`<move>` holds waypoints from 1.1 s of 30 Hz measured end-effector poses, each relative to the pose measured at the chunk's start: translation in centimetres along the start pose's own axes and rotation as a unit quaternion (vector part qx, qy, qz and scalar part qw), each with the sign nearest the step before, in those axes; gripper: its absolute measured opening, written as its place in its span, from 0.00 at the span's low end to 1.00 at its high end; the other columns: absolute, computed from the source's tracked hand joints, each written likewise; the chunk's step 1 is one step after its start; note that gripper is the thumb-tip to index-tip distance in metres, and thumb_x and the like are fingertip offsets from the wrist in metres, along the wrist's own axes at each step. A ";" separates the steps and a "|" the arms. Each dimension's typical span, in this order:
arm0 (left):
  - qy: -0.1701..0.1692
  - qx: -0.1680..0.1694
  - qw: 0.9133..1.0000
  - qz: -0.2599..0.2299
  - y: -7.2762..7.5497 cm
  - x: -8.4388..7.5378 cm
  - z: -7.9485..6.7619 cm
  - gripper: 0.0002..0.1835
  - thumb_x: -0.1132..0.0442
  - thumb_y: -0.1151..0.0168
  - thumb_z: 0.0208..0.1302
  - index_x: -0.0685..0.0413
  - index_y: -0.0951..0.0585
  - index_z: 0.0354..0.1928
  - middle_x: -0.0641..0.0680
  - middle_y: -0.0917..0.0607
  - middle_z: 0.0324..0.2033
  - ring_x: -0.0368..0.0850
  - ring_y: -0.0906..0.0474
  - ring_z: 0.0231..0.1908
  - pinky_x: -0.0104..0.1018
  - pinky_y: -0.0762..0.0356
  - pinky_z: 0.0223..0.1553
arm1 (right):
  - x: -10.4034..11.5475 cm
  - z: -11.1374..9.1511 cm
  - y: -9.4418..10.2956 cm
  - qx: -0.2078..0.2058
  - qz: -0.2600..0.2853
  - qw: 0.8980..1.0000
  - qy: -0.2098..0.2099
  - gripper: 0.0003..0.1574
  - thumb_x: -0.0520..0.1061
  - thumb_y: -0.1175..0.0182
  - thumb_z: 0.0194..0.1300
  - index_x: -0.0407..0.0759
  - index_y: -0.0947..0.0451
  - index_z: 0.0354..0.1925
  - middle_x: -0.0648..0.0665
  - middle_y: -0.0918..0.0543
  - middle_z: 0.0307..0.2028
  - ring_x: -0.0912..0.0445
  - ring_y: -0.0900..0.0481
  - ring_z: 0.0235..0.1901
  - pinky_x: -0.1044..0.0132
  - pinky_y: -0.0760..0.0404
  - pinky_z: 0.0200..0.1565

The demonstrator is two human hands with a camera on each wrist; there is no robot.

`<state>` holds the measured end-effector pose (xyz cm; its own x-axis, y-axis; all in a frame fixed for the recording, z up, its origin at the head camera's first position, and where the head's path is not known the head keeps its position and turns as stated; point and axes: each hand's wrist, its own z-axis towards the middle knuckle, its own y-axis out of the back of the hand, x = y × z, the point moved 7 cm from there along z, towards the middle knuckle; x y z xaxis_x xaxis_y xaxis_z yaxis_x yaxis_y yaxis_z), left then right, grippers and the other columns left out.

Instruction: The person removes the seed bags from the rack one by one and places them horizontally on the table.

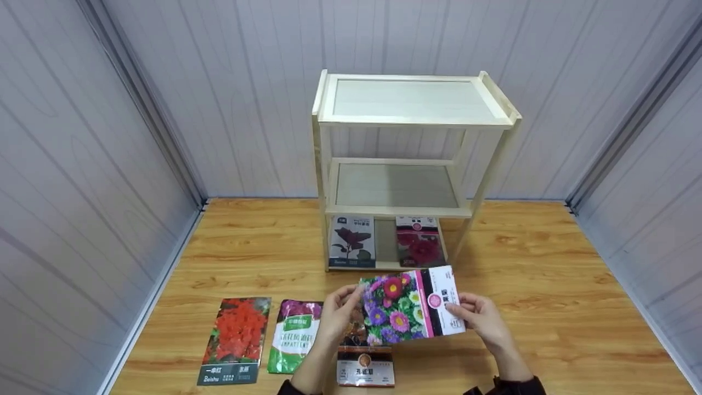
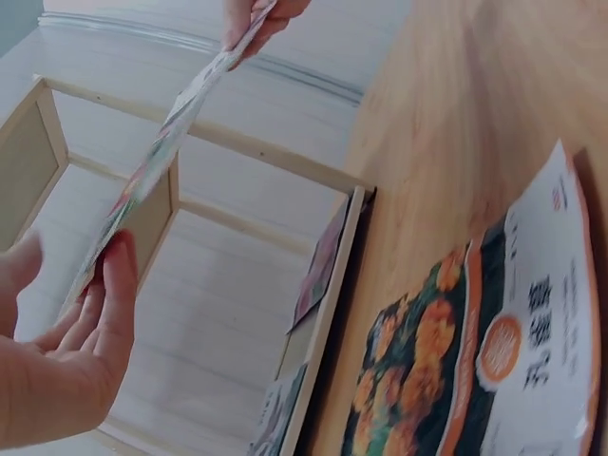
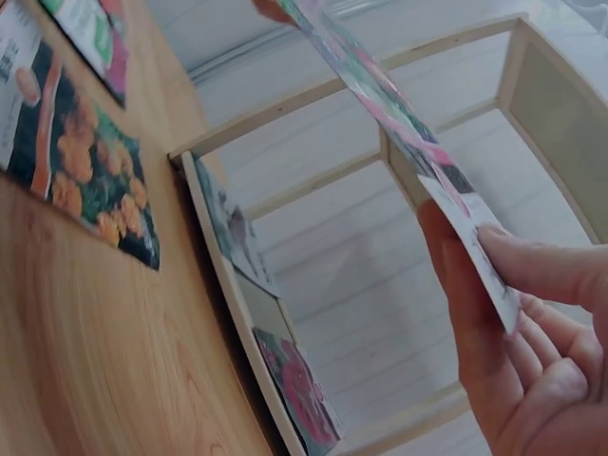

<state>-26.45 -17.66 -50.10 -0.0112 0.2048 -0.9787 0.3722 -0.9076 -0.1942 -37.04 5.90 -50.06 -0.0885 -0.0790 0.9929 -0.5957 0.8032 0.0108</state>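
Note:
A flower seed packet [image 1: 406, 304] with pink, purple and white daisy-like blooms is held up, tilted, in front of the shelf. At its white label end, my right hand [image 1: 485, 321] pinches it, thumb on the front and fingers behind. My left hand [image 1: 337, 315] holds the pictured end; in the left wrist view its fingers [image 2: 116, 294] lie against the packet's underside, with the thumb on the other side standing off a little. Beneath the held packet, an orange-flowered packet [image 1: 366, 366] lies on the wooden surface, partly covered in the head view.
Left on the wood lie a red-flowered packet [image 1: 233, 337] and a green-and-white packet [image 1: 293, 337]. Behind stands a three-tier cream shelf [image 1: 419, 122]. Its bottom tier carries a dark-leaved plant packet [image 1: 352, 241] and a crimson-flowered packet [image 1: 419, 247]. Panelled walls [image 1: 263, 99] enclose the area.

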 end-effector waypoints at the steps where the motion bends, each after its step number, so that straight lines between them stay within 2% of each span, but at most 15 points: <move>1: 0.000 -0.014 1.000 -0.007 0.1 0.1 0.0 0.18 0.60 0.48 0.63 0.71 0.27 0.45 0.52 0.21 0.27 0.40 0.27 0.25 0.31 0.24 0.24 | 0.0 0.0 0.0 -0.014 0.009 1.000 0.001 0.17 0.35 0.44 0.58 0.21 0.31 0.42 0.39 0.18 0.31 0.53 0.19 0.29 0.62 0.20 0.33; 5: -0.002 -0.054 0.998 -0.024 0.1 0.4 -0.4 0.20 0.57 0.51 0.65 0.70 0.26 0.47 0.53 0.21 0.29 0.42 0.26 0.28 0.30 0.25 0.27 | -0.3 0.0 -0.1 -0.076 0.044 0.996 -0.001 0.14 0.32 0.46 0.58 0.21 0.30 0.42 0.40 0.17 0.29 0.52 0.19 0.28 0.61 0.20 0.33; 7: -0.002 -0.063 0.998 -0.030 -0.1 0.5 -0.7 0.21 0.55 0.51 0.65 0.69 0.26 0.48 0.55 0.19 0.30 0.43 0.25 0.27 0.28 0.27 0.24 | -0.5 0.1 -0.2 -0.107 0.062 0.992 -0.002 0.13 0.30 0.46 0.58 0.22 0.30 0.42 0.40 0.18 0.28 0.52 0.19 0.28 0.61 0.20 0.32; 12: -0.010 -0.043 0.996 -0.080 -1.7 0.9 -1.0 0.20 0.57 0.50 0.65 0.71 0.28 0.48 0.59 0.19 0.34 0.48 0.21 0.31 0.37 0.21 0.31 | -0.3 0.0 -0.6 -0.160 0.109 0.981 0.005 0.10 0.30 0.47 0.58 0.25 0.29 0.40 0.41 0.18 0.28 0.52 0.19 0.28 0.62 0.20 0.32; 14: -0.007 -0.032 0.995 -0.095 -2.5 1.3 -1.1 0.20 0.59 0.48 0.64 0.72 0.29 0.48 0.61 0.19 0.36 0.50 0.21 0.35 0.44 0.22 0.38 | -0.3 0.0 -0.8 -0.166 0.123 0.978 0.013 0.11 0.30 0.47 0.58 0.25 0.30 0.41 0.42 0.18 0.28 0.53 0.19 0.28 0.63 0.20 0.32; 18: 0.011 -0.025 0.996 -0.088 -3.9 2.2 -1.3 0.21 0.59 0.43 0.60 0.70 0.29 0.49 0.60 0.19 0.37 0.51 0.21 0.35 0.43 0.22 0.37 | -0.7 0.2 -1.1 -0.164 0.154 0.973 0.052 0.16 0.36 0.42 0.57 0.25 0.30 0.42 0.42 0.18 0.28 0.53 0.19 0.28 0.63 0.20 0.32; 20: 0.010 -0.024 0.995 -0.092 -4.4 2.5 -1.3 0.20 0.61 0.41 0.58 0.70 0.29 0.48 0.61 0.19 0.36 0.51 0.21 0.35 0.42 0.22 0.37 | -1.7 0.5 -1.1 -0.161 0.165 0.970 0.072 0.17 0.38 0.40 0.55 0.28 0.28 0.41 0.41 0.18 0.29 0.52 0.19 0.29 0.62 0.20 0.31; 22: 0.006 -0.028 0.995 -0.096 -4.8 2.8 -1.3 0.19 0.63 0.41 0.58 0.70 0.28 0.47 0.60 0.19 0.36 0.51 0.21 0.35 0.41 0.22 0.36 | -3.6 1.4 -0.8 -0.141 0.185 0.968 0.099 0.14 0.38 0.41 0.57 0.31 0.26 0.41 0.39 0.18 0.31 0.50 0.19 0.30 0.61 0.20 0.32; 23: 0.002 -0.033 0.995 -0.099 -4.9 2.9 -1.3 0.18 0.64 0.41 0.57 0.70 0.28 0.46 0.61 0.19 0.36 0.52 0.21 0.35 0.41 0.22 0.35 | -3.5 1.2 -1.0 -0.126 0.198 0.966 0.112 0.14 0.38 0.41 0.57 0.31 0.26 0.42 0.38 0.18 0.32 0.49 0.19 0.31 0.60 0.20 0.32; 27: -0.007 -0.059 0.992 -0.108 -5.0 3.2 -1.3 0.16 0.67 0.42 0.57 0.72 0.27 0.45 0.62 0.18 0.35 0.54 0.20 0.33 0.45 0.22 0.36 | -6.6 2.5 -0.5 -0.128 0.203 0.964 0.119 0.17 0.38 0.42 0.58 0.29 0.28 0.45 0.35 0.19 0.34 0.46 0.19 0.33 0.57 0.20 0.34; 29: -0.014 -0.076 0.991 -0.114 -4.9 3.4 -1.3 0.14 0.68 0.42 0.57 0.73 0.26 0.42 0.63 0.18 0.33 0.55 0.20 0.31 0.47 0.23 0.37 | -8.1 3.0 -0.3 -0.151 0.193 0.964 0.100 0.20 0.39 0.40 0.56 0.29 0.28 0.45 0.35 0.19 0.34 0.46 0.19 0.33 0.56 0.20 0.35; 30: -0.013 -0.084 0.989 -0.118 -4.8 3.5 -1.3 0.13 0.68 0.42 0.57 0.73 0.25 0.41 0.63 0.18 0.33 0.55 0.20 0.30 0.47 0.23 0.37 | -10.0 3.9 0.2 -0.173 0.186 0.963 0.087 0.21 0.40 0.39 0.55 0.30 0.28 0.45 0.35 0.19 0.34 0.45 0.20 0.34 0.56 0.20 0.35; 33: -0.006 -0.109 0.986 -0.127 -4.6 3.7 -1.3 0.11 0.68 0.43 0.57 0.72 0.24 0.37 0.63 0.18 0.31 0.51 0.20 0.29 0.44 0.22 0.36 | -12.7 4.9 0.6 -0.193 0.199 0.958 0.075 0.21 0.41 0.37 0.53 0.31 0.27 0.45 0.34 0.19 0.34 0.44 0.20 0.34 0.55 0.21 0.35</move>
<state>-26.98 -12.29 -52.75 -0.1401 0.4096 -0.9014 0.5474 -0.7266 -0.4153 -40.19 4.51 -63.21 -0.1147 0.3414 0.9329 -0.1963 0.9128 -0.3582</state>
